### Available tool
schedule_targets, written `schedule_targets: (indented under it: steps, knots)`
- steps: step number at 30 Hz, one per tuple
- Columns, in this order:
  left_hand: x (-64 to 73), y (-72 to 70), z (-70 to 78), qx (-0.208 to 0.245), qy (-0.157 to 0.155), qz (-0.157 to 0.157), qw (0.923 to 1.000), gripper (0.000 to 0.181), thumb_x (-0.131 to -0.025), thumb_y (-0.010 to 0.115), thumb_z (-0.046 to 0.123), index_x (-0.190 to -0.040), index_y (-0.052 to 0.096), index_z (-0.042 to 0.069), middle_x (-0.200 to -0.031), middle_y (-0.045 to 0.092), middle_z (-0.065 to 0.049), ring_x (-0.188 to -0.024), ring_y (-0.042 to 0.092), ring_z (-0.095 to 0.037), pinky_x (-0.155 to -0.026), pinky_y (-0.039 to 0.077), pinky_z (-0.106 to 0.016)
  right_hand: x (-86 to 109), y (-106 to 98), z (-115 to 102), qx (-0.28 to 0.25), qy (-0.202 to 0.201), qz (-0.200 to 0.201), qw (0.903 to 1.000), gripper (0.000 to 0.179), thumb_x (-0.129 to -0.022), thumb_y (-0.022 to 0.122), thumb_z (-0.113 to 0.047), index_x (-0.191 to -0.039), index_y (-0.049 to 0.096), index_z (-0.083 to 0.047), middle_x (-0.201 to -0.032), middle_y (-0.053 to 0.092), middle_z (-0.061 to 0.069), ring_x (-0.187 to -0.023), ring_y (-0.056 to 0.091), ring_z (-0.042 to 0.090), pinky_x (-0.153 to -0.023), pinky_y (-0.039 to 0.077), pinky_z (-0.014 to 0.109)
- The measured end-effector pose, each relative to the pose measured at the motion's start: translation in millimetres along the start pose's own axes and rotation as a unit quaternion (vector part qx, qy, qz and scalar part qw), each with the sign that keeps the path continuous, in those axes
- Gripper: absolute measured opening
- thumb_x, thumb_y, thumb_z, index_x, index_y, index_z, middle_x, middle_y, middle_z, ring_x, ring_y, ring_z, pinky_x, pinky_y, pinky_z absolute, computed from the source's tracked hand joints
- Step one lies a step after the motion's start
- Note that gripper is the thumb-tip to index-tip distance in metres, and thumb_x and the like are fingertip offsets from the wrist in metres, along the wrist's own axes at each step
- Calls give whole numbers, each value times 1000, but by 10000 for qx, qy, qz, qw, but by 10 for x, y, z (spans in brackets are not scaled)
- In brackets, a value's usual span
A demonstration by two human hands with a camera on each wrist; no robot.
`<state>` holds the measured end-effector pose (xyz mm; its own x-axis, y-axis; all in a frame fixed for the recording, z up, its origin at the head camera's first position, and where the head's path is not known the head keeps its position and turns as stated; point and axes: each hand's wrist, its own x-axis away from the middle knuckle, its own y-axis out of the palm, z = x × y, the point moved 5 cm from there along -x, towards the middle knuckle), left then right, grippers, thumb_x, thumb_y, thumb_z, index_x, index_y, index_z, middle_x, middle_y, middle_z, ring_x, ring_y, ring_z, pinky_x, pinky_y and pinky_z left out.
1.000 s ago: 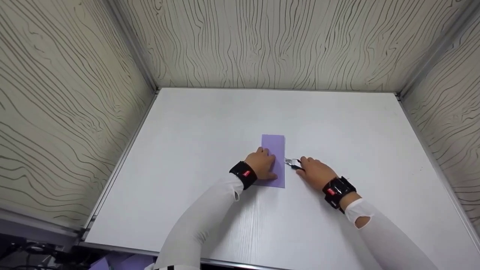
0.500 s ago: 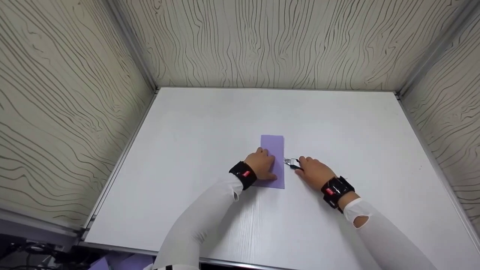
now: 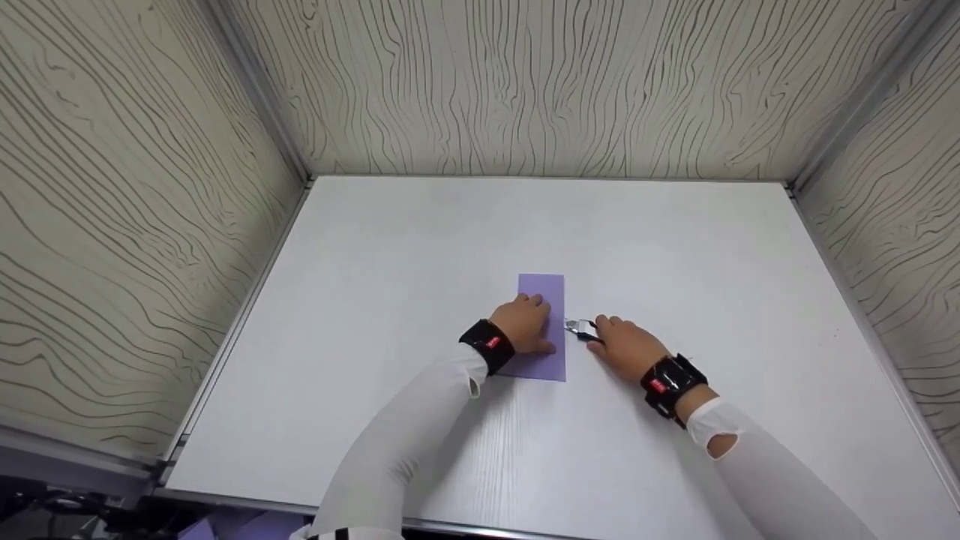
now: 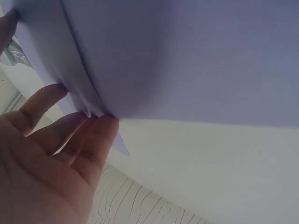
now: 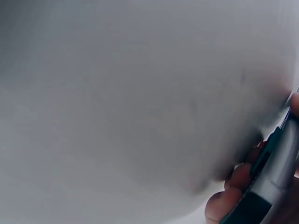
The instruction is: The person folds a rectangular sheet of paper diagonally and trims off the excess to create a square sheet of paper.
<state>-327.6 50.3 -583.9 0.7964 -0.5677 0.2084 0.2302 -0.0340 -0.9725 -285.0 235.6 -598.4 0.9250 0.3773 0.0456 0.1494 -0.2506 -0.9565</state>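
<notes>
A folded sheet of purple paper [image 3: 551, 367] lies upright on the white table in the head view. My left hand [image 3: 521, 324] rests on it, fingertips and thumb pressing its surface; in the left wrist view the fingertips [image 4: 107, 123] touch the paper beside a crease [image 4: 81, 60]. My right hand [image 3: 630, 349] grips the dark handles of a silver-headed hole punch [image 3: 581, 328]. Its head meets the paper's right edge, about midway along. In the right wrist view the punch's green and silver handle [image 5: 268, 182] sits within the curled fingers. Its tip is hidden there.
The white tabletop [image 3: 397, 247] is bounded by a metal frame and wood-patterned panels [image 3: 480, 90] at the back and sides. More purple sheets [image 3: 259, 525] and dark cables [image 3: 71, 502] lie below the table's front left edge.
The paper has shifted slightly to the left and toward the front edge. The punch has moved slightly left with my right hand and stays at the paper's right edge. My left hand has barely moved.
</notes>
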Motion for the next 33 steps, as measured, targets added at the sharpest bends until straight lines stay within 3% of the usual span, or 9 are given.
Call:
schedule_targets:
  steps: [6,14,22,33]
  knots:
    - [-38,60,-24,-137,34,58,9999,71,-93,81,59,-140,66,8,-142,67,-10,-127,63,-28,-104,61,-41,11,-2,18,92,-201,196,9996,30,-107,67,-27,-109,59,2,-88,62,14,-80,65,34,-73,57,54]
    - [-14,43,4,-97,77,46,9999,65,-93,81,59,-133,68,9,-137,68,-8,-125,63,-27,-102,61,-41,28,-33,3,11,-81,113,9999,29,-107,67,-26,-109,60,2,-88,62,14,-79,63,33,-74,58,55]
    - [-3,30,-7,-73,98,74,9999,67,-93,81,59,-134,67,8,-142,67,-10,-127,62,-28,-103,60,-41,43,-70,14,-42,-48,180,9998,27,-107,68,-26,-106,60,0,-84,59,10,-75,59,29,-70,56,52]
    - [-52,81,-18,-74,49,-71,9999,73,-92,81,60,-142,64,8,-150,63,-11,-134,60,-29,-108,59,-42,23,-38,46,44,-88,269,9996,28,-106,69,-26,-106,59,0,-85,61,12,-77,63,32,-72,56,54]
